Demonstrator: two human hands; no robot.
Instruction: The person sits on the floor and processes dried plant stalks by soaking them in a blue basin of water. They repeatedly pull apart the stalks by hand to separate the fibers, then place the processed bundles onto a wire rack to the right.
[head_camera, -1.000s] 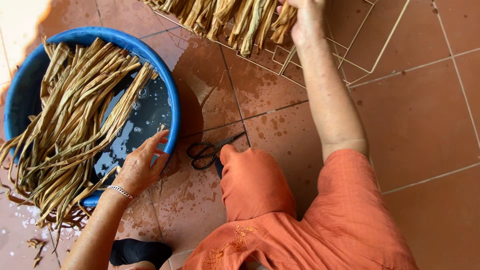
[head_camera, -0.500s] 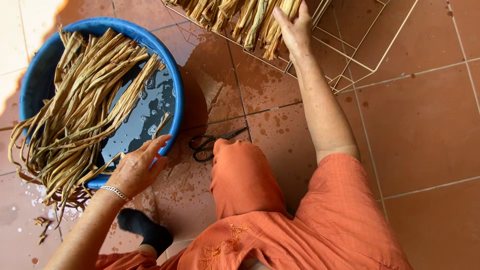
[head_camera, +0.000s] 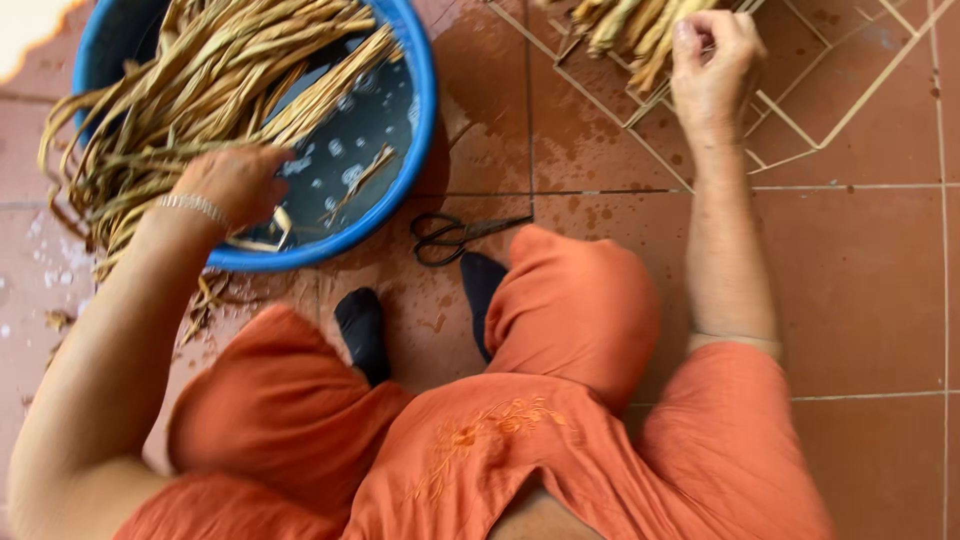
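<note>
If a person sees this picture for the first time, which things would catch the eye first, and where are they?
First comes the bright blue basin at upper left, holding water and a heap of long tan plant strips, with the left hand over its near edge. At the top right, the right hand rests on more strips lying on a wire rack. Between them, black scissors lie on the wet terracotta tiles.

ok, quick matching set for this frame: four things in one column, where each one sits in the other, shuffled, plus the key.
Things
1. left hand
2. right hand
3. scissors
4. blue basin

Places
A. on the wet tiles between basin and knee
B. over the wire rack, on the strips laid there
C. reaching into the basin
D. upper left, holding water and long tan strips

Pairs: 1-C, 2-B, 3-A, 4-D
</note>
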